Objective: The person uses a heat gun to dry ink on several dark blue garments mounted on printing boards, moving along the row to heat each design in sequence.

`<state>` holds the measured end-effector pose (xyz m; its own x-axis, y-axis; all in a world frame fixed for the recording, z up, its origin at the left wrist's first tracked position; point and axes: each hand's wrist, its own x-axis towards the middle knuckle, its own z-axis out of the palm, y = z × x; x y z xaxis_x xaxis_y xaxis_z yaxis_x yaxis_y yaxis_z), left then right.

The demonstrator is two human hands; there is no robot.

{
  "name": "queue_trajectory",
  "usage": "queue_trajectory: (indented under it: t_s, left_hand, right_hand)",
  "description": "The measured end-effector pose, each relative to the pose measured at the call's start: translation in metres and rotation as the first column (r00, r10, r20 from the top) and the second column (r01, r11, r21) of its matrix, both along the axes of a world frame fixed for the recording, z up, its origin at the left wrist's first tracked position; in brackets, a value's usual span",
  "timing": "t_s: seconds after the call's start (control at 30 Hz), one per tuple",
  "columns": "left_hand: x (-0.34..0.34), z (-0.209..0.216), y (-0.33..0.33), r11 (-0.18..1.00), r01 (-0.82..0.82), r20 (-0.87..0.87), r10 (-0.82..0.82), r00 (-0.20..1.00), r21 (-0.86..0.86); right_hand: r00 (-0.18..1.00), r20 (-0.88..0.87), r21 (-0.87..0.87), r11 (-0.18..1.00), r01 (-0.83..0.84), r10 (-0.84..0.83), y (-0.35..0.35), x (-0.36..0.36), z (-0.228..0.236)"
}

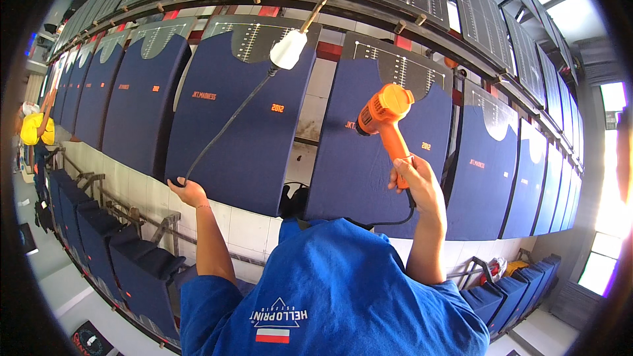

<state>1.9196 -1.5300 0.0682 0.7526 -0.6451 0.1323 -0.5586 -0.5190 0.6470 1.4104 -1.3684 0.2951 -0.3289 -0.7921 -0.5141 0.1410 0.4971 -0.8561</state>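
Observation:
My right hand [422,184] is wrapped round the handle of an orange heat gun [390,107]. Its dark nozzle points left, just over a navy fabric panel [349,165] with small orange print, stretched on a slanted board. A black cord runs from the handle's lower end behind my body. Off to the left, my left hand [188,192] closes on a black power cord [232,115] in front of another navy panel [231,151]. That cord rises to a white socket connector [288,49], which hangs from a pale cable overhead.
Navy-covered boards [484,165] stand in a long row on both sides. Above them, a rail [379,20] carries grey boards with white scale marks. Behind me are more draped boards [142,277]. A person in yellow [37,128] stands far left by the row.

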Motion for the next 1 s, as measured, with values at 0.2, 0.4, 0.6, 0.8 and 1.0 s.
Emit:
queue_trajectory:
  t_s: [0.2,0.4,0.6,0.8,1.0]
  left_hand:
    - [-0.005,0.006,0.000,1.000,-0.010,-0.022,0.010,1.000,0.007]
    - [-0.006,0.006,0.001,1.000,-0.015,-0.015,0.016,1.000,0.022]
    - [-0.016,0.015,0.001,1.000,-0.009,-0.042,0.009,0.999,0.021]
    - [0.017,0.000,0.005,0.988,0.148,0.043,-0.150,0.988,0.039]
    - [0.085,0.012,0.000,0.965,0.212,0.121,-0.231,0.965,0.152]
  right_hand:
    - [1.000,0.026,0.003,1.000,-0.009,0.009,0.008,-0.009,-0.006]
    - [0.999,-0.039,-0.007,1.000,0.021,-0.021,0.017,-0.008,-0.001]
    - [0.997,-0.002,-0.021,0.997,0.080,-0.080,0.026,-0.013,-0.001]
    - [0.990,-0.020,-0.047,0.990,0.136,-0.137,0.031,-0.006,-0.004]
    - [0.974,0.063,-0.065,0.973,0.223,-0.219,0.025,0.043,-0.006]
